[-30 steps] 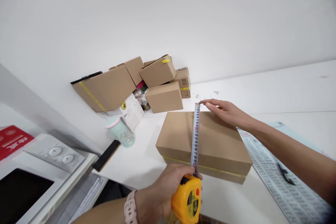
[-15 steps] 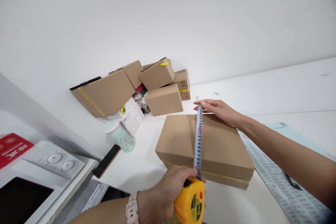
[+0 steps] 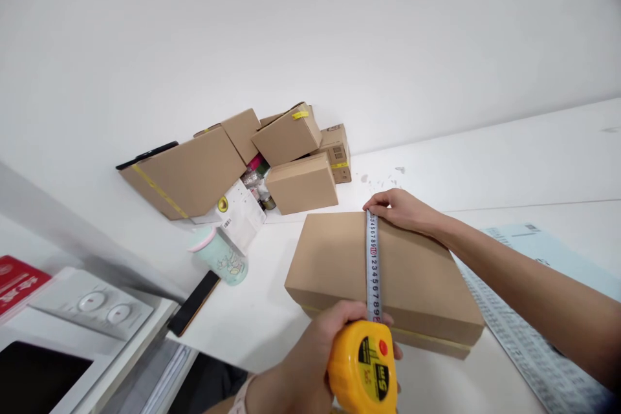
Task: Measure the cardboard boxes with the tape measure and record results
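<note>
A closed cardboard box lies on the white table in front of me. My left hand is wrapped round a yellow tape measure at the box's near side. Its metal blade is drawn out across the box top from near edge to far edge. At the far edge, my right hand pinches the blade's end, fingers closed, against the box. The tips of the left fingers show behind the tape measure's case.
Several cardboard boxes are stacked against the wall. A mint tumbler and a black phone-like slab stand and lie to the left, beside a white microwave. Printed sheets lie under my right forearm on the white table.
The blade's end has come down to the box's far edge with my right hand. My left hand and the tape measure have shifted slightly right, and the view has moved a little.
</note>
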Motion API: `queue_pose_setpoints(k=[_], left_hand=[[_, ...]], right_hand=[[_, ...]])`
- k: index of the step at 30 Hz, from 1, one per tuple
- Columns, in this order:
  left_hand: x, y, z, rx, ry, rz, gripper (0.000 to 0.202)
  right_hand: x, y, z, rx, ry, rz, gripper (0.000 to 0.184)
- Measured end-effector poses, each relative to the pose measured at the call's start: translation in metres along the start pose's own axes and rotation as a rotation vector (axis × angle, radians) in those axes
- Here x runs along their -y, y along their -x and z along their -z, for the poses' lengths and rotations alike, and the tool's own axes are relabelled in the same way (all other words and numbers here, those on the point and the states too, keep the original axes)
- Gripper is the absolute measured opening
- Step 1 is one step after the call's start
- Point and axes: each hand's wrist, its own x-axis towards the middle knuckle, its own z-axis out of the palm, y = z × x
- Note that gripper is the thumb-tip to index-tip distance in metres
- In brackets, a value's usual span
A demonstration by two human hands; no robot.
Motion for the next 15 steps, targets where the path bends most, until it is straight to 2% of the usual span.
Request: queue_pose_setpoints(k=[5,9,15], left_hand=[[0.018,-0.001,0.005,0.11,0.089,-0.094,0.053],[0.029,0.0,0.016,0.231,0.092,-0.185,0.053],[0.032,0.007,0.017,0.175,-0.03,-0.269,0.044]], right_hand=[[0.004,0.003,0.001,0.019,-0.03,-0.056,0.018],[0.003,0.003,0.001,0.022,-0.02,-0.072,0.015],[-0.001,0.004,0.001,0.02,-0.041,-0.049,0.014]])
